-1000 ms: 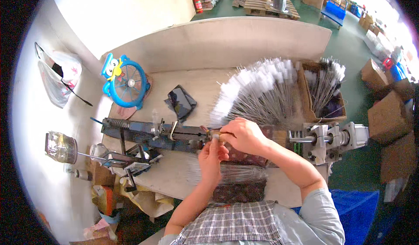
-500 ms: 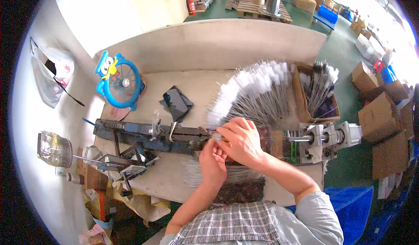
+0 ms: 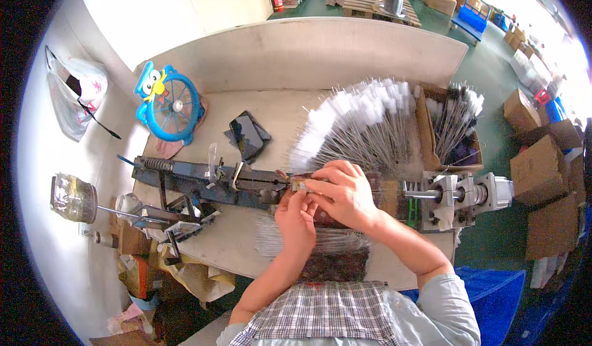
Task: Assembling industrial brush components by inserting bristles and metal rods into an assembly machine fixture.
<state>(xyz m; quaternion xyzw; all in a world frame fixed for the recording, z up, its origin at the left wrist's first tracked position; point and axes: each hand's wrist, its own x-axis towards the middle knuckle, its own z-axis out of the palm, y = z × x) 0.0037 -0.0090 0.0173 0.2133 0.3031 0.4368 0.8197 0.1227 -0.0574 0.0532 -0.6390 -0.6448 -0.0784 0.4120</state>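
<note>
My left hand (image 3: 297, 221) and my right hand (image 3: 343, 193) meet over the middle of a long dark metal machine bar (image 3: 197, 186). Fingertips of both hands are closed around a small pale piece (image 3: 299, 185), too small to identify. The right hand comes over from the right, its fingers bent and pointing left; the left reaches up from below, thumb and fingers pinched. Just beyond the hands lies a wide fan of wire brushes (image 3: 364, 124) with white bristle ends. A bundle of thin wires (image 3: 271, 238) lies on the near side, partly covered by my left forearm.
At the bar's right end sits a motor-driven spindle (image 3: 456, 195). Behind it stands a cardboard box (image 3: 428, 130) of brushes. A blue cartoon-shaped fan (image 3: 176, 115) and a dark phone-like slab (image 3: 248, 137) are at the left. A lever frame (image 3: 172, 213) juts toward the near edge.
My hands stay together at the same spot on the bar. The left fingers have shifted slightly and now pinch higher, beside the right fingertips. The whole view has tilted a little.
</note>
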